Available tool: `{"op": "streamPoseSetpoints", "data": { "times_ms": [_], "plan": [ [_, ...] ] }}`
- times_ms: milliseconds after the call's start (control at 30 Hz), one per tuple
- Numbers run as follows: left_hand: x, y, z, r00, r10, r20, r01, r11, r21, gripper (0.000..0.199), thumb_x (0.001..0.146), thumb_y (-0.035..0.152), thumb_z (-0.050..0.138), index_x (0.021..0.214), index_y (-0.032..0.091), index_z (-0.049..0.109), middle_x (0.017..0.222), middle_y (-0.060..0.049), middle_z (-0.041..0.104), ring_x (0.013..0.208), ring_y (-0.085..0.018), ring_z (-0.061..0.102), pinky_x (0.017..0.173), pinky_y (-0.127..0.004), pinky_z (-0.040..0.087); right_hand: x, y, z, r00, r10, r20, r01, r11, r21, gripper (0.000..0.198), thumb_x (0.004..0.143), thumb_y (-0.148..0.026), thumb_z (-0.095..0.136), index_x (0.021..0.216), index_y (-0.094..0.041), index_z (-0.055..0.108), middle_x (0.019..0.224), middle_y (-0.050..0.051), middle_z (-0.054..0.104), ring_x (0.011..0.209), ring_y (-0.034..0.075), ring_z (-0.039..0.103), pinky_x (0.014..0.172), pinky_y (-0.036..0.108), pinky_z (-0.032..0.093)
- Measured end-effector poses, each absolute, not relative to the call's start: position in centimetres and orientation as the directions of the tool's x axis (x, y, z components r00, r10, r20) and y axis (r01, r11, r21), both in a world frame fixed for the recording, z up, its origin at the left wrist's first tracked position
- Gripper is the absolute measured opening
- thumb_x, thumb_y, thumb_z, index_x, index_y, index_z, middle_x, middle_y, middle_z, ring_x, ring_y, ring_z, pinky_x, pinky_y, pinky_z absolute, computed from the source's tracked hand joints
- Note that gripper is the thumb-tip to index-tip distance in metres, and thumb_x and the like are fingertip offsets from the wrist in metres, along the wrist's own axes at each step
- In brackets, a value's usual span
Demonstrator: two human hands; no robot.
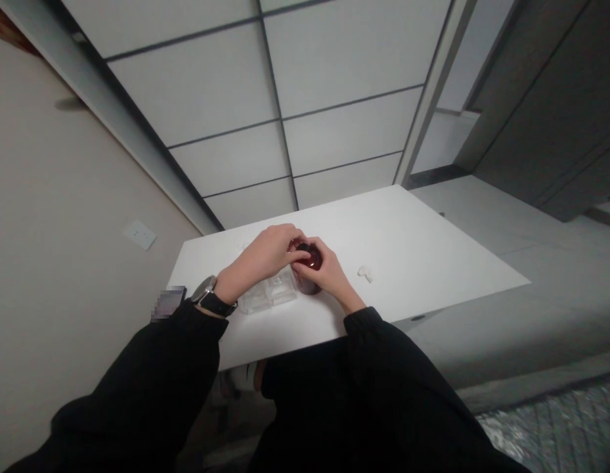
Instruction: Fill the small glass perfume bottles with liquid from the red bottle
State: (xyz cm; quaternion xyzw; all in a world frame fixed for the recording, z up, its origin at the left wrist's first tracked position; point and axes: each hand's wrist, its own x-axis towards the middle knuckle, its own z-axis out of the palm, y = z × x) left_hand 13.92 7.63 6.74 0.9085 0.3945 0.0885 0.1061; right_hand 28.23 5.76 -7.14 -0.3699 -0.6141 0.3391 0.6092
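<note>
My left hand (280, 248) and my right hand (330, 268) meet over the white table, both closed around a glossy reddish-brown round container (314, 259). A dark part shows at its top, by my left fingertips. My right thumb and fingers curve around its near and right sides. Its exact kind is hard to make out, since the fingers cover much of it. Just below my left hand lies a clear plastic tray (281, 289) with compartments, partly hidden by that hand and wrist. A small crumpled white piece (365, 273) lies to the right of my right hand.
The white table (408, 230) ends close in front of my body. A dark-edged flat object (169, 302), its face blurred, is at the left edge. White panelled doors (344, 85) stand behind the table, and a wall with a socket (140, 234) is at the left.
</note>
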Motion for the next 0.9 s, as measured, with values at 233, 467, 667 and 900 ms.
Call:
{"op": "streamPoseSetpoints", "data": {
  "times_ms": [233, 467, 667, 900],
  "plan": [
    [16.2, 6.7, 8.0, 0.58, 0.815, -0.012, 0.812, -0.579, -0.075, 0.032, 0.101, 0.041, 0.063, 0.09, 0.013, 0.076, 0.083, -0.012, 0.075, 0.076, -0.024, 0.068, 0.066, -0.033, 0.043, 28.3, 5.7, -7.6, 0.024, 0.86, 0.51, 0.069, 0.508, -0.859, 0.045, 0.074, -0.039, 0.079, 0.112, -0.025, 0.06, 0.111, 0.006, 0.072, 0.104, 0.028, 0.069, 0.095, 0.045, 0.055],
    [18.7, 6.3, 8.5, 0.445, 0.894, -0.058, 0.847, -0.441, -0.297, 0.049, 0.104, 0.045, 0.052, 0.107, 0.004, 0.079, 0.099, -0.025, 0.078, 0.097, -0.037, 0.076, 0.076, -0.037, 0.052, 28.1, 5.8, -7.9, 0.057, 0.83, 0.555, 0.079, 0.55, -0.831, 0.035, 0.074, -0.036, 0.076, 0.103, -0.026, 0.058, 0.106, 0.006, 0.072, 0.1, 0.028, 0.068, 0.092, 0.046, 0.054],
    [19.5, 6.6, 8.8, 0.405, 0.906, -0.12, 0.848, -0.422, -0.322, 0.049, 0.105, 0.046, 0.05, 0.109, 0.006, 0.078, 0.106, -0.026, 0.078, 0.103, -0.037, 0.076, 0.077, -0.036, 0.053, 28.1, 5.8, -8.0, 0.058, 0.829, 0.556, 0.05, 0.554, -0.831, 0.033, 0.075, -0.036, 0.076, 0.1, -0.026, 0.056, 0.104, 0.005, 0.071, 0.096, 0.026, 0.067, 0.093, 0.045, 0.054],
    [17.0, 6.2, 10.0, 0.608, 0.758, -0.236, 0.767, -0.638, -0.071, 0.057, 0.089, 0.03, 0.076, 0.141, 0.016, 0.059, 0.122, -0.013, 0.077, 0.103, -0.025, 0.074, 0.08, -0.028, 0.049, 28.0, 6.0, -8.5, 0.06, 0.859, 0.509, 0.04, 0.508, -0.861, 0.045, 0.071, -0.04, 0.077, 0.108, -0.026, 0.056, 0.107, 0.006, 0.07, 0.096, 0.028, 0.068, 0.091, 0.046, 0.054]
  ]
}}
